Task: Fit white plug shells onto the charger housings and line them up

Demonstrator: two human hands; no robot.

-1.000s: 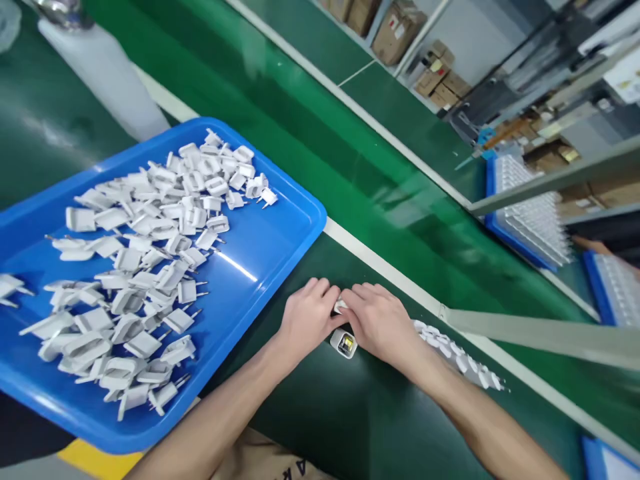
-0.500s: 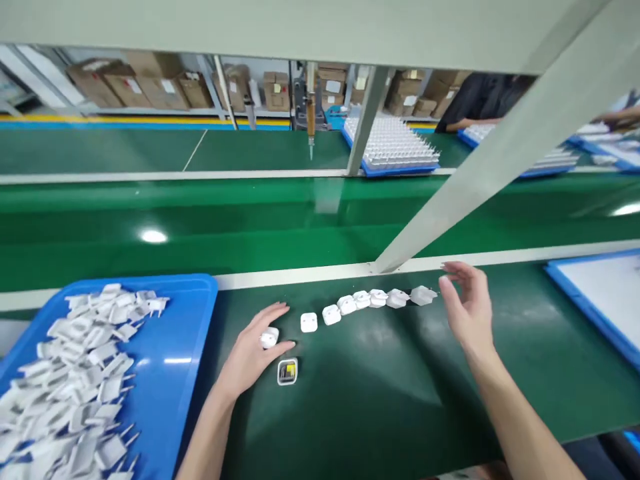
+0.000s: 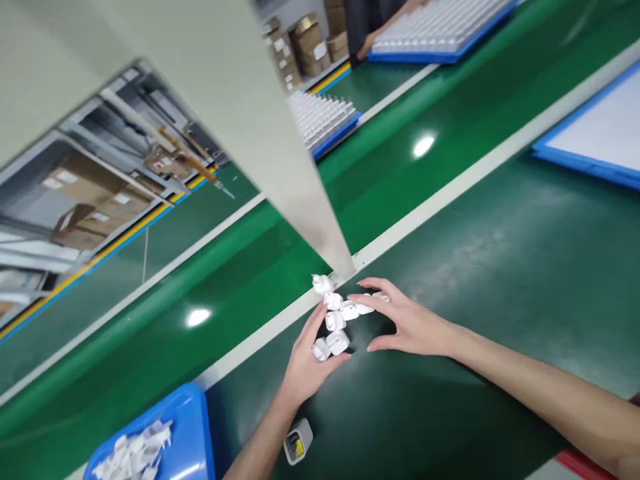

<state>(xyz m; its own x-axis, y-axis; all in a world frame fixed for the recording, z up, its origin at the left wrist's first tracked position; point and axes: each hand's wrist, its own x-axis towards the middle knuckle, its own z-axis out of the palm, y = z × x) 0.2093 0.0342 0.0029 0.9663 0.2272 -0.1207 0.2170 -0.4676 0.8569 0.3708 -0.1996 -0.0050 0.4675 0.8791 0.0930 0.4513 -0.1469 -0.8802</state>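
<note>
Gathering loose white plug pieces (image 3: pixel 336 320) into a bunch on the green mat (image 3: pixel 500 280). Left hand (image 3: pixel 306 365) cupped half open, thumb and fingers touching the nearest pieces at its fingertips, not closed round any. Right hand (image 3: pixel 407 325) spread wide, palm toward the cluster, fingers curved over the far pieces, thumb low — touching perhaps one or two, gripping nothing. Cluster between the two hands, one stray piece (image 3: pixel 321 284) just beyond the left fingertips, against the foot of the grey post (image 3: pixel 280 147) at the white strip (image 3: pixel 430 207).

To do this well, probably: keep both palms low on the mat, sweep inward evenly so pieces slide rather than tip or climb over each other; bring the stray in before closing, fingers curled behind it, away from the post. Close gently — small light parts likely to squirt out sideways between the hands.

Small open unit with yellow inside (image 3: pixel 298 443) beside the left wrist, apart from the cluster. Blue tray (image 3: pixel 195 433) of white parts left of that forearm. Another person's hand at a far tray, well beyond.
</note>
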